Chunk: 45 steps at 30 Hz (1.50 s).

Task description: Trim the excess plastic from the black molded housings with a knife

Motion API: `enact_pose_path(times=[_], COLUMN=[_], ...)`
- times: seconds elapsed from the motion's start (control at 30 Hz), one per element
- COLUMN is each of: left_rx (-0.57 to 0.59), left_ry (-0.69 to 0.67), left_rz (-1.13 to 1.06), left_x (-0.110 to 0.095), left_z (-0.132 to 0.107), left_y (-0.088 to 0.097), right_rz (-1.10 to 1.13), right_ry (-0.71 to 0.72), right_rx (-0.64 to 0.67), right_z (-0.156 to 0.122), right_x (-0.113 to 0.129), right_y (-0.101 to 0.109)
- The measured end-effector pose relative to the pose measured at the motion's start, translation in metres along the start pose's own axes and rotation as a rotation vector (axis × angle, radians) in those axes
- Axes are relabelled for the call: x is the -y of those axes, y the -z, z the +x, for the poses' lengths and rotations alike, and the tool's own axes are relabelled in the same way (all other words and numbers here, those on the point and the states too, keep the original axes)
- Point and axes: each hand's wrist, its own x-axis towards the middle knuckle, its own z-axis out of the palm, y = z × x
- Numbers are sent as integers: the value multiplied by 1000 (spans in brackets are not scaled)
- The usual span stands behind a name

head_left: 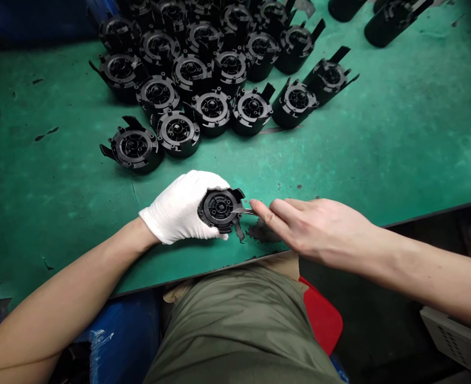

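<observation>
My left hand [181, 208], in a white glove, is wrapped round a round black plastic part [220, 209] and holds it just above the near edge of the green table [379, 138]. My bare right hand [311, 226] pinches a small metal blade [243, 211] whose tip touches the part's right rim. A small heap of black shavings [261, 232] lies on the table under the blade.
Several similar black round parts [203, 80] stand packed together at the back middle of the table. Two dark cylinders [383, 21] lie at the far right. Below the table edge are my lap, a red seat [323, 320] and a blue bin [119, 341].
</observation>
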Motion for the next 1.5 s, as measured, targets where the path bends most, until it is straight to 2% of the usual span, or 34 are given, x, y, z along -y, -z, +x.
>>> enact_pose_path(times=[0.2, 0.3, 0.43, 0.5, 0.67, 0.8, 0.93, 1.1, 1.27, 1.5], left_rx=[15, -16, -193, -235, -152, -121, -112, -76, -57, -60], left_ry=[12, -23, -53, -47, -66, -70, -35, -69, -41, -25], left_rz=[-20, -23, 72, 101, 55, 30, 106, 105, 77, 69], left_x=[2, 6, 12, 12, 9, 9, 9, 10, 8, 5], left_z=[1, -3, -11, -15, -18, -17, -17, -16, -15, -13], left_y=[0, -3, -9, -11, -14, -15, -14, -13, -12, -12], right_rz=[94, 187, 401, 479, 356, 249, 234, 208, 212, 194], right_ry=[56, -21, -366, -472, -591, -610, -574, -547, -541, -506], right_rx=[-67, -175, -333, -356, -316, -281, -254, -206, -136, -130], right_z=[1, -1, -7, -8, 1, 8, 9, 8, 10, 14], right_x=[-19, -18, 12, 33, 69, 74, 74, 74, 68, 59], right_y=[-13, -19, -22, -22, -22, -22, -19, -14, -9, -3])
